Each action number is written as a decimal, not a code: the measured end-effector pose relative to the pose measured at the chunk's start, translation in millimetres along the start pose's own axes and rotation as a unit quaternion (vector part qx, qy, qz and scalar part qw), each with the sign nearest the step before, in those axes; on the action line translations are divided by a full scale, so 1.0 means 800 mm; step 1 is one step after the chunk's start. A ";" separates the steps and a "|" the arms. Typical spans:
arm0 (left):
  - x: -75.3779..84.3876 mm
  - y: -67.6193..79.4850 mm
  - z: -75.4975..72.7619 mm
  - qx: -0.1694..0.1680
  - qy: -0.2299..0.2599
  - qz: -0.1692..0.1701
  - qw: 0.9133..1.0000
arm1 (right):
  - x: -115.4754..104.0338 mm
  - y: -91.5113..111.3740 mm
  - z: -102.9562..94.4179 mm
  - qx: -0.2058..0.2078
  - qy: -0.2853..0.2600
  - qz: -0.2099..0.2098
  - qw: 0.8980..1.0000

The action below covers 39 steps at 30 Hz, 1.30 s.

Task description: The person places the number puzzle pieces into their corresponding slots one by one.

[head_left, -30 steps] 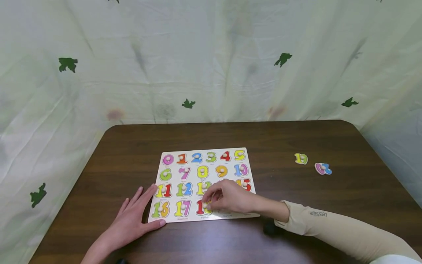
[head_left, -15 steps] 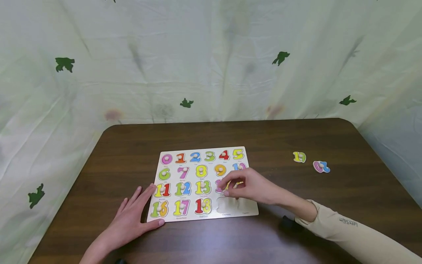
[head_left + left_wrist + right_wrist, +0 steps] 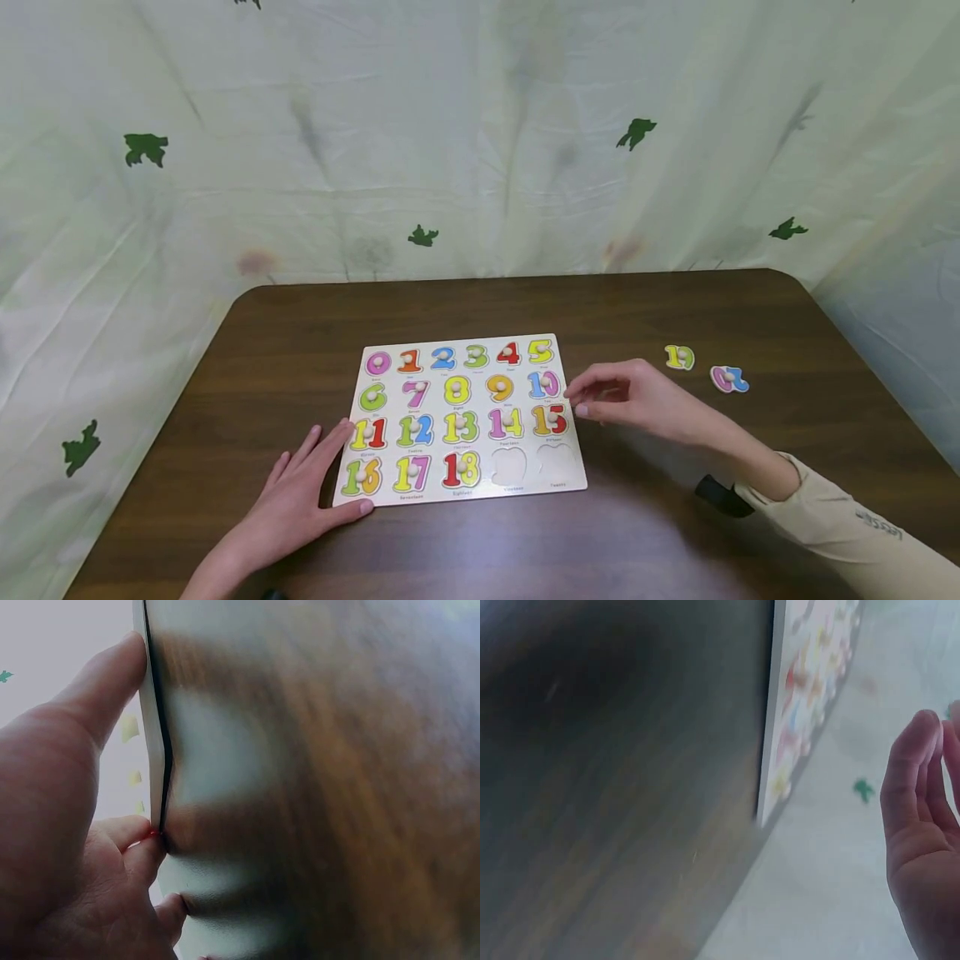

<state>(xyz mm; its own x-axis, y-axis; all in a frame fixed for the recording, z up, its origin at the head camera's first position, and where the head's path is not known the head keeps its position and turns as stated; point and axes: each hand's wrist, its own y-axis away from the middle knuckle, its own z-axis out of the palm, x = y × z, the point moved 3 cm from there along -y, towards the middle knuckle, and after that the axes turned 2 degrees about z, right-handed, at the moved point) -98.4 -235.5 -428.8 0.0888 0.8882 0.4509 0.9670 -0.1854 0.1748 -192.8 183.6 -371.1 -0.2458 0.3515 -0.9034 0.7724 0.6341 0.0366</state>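
A white number puzzle board (image 3: 480,492) lies on the table, most of its knobbed number pieces in their recesses. Two recesses at its lower right, above small printed words, hold no piece. My left hand (image 3: 296,492) rests at the board's left edge, thumb and fingertips touching it; the left wrist view shows the thumb (image 3: 112,679) against the rim. Past the right edge hovers my right hand (image 3: 648,400), fingers loosely bent and holding nothing. Two loose pieces lie farther right: a yellow-green 19 piece (image 3: 680,357) and a pink-blue 20 piece (image 3: 729,379).
The dark wooden table (image 3: 300,317) has rounded far corners. A pale curtain (image 3: 480,150) with green leaf-like shapes hangs behind it. A black wrist device (image 3: 723,497) sits below my right wrist.
My right hand has left the 18 piece and moved right across the board to beyond its right edge, uncovering the 14, 15 and two bare recesses. My left hand stays put.
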 end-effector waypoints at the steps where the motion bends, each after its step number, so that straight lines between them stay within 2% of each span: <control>1: 0.000 0.000 0.000 0.000 -0.001 -0.001 1.000 | 0.001 0.003 -0.006 0.007 0.003 0.003 1.000; 5: 0.000 0.001 0.001 0.002 -0.002 -0.001 1.000 | 0.008 0.016 -0.035 0.045 0.026 0.018 0.998; 11: 0.000 0.003 0.000 0.007 -0.004 0.003 1.000 | 0.026 0.034 -0.087 0.086 0.071 0.016 0.994; 16: 0.000 0.003 -0.001 0.008 -0.001 0.004 1.000 | 0.050 0.050 -0.128 0.101 0.084 0.054 0.990; 22: -0.001 0.002 -0.001 0.006 -0.002 -0.001 1.000 | 0.085 0.060 -0.160 0.145 0.135 0.080 0.977; 28: -0.001 0.001 -0.001 0.001 -0.002 -0.004 1.000 | 0.116 0.057 -0.174 0.123 0.169 0.074 0.975; 34: 0.000 0.001 0.000 0.002 0.000 -0.002 1.000 | 0.141 0.050 -0.181 0.096 0.169 0.110 0.975; 39: 0.000 0.000 0.001 0.001 0.001 -0.005 1.000 | 0.150 0.046 -0.182 0.079 0.182 0.131 0.971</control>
<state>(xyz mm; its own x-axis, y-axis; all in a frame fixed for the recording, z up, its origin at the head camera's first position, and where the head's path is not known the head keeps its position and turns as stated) -97.9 -235.3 -429.6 0.0793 0.8889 0.4512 0.9685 -0.1759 0.1765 -279.1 349.3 -415.6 -0.1974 0.7254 -0.6594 0.9093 0.3869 0.1534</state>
